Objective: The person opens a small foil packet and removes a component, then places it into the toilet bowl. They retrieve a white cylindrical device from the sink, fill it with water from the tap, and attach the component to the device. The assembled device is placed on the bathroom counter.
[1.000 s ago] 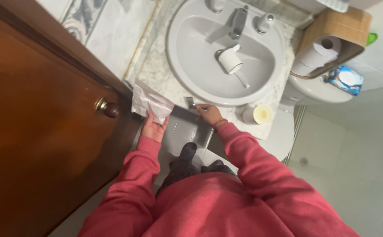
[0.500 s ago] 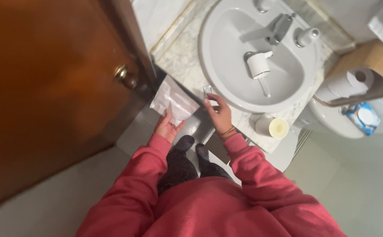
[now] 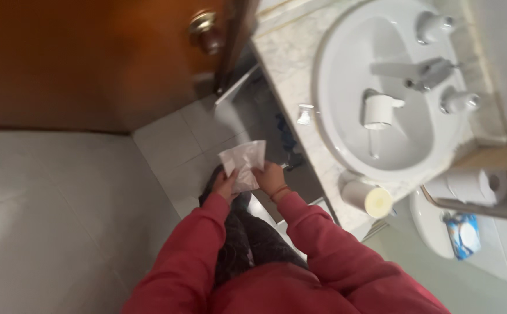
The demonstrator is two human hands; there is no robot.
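Currently both hands pinch a clear plastic bag over the floor tiles: left hand on its lower left edge, right hand on its right side, beside the marble worktop.

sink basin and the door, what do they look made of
Sink basin: probably glazed ceramic; it is white, smooth and glossy. Door: looks like varnished wood, reddish brown with a soft sheen, though blur hides any grain. Its round knob looks like brassy metal.
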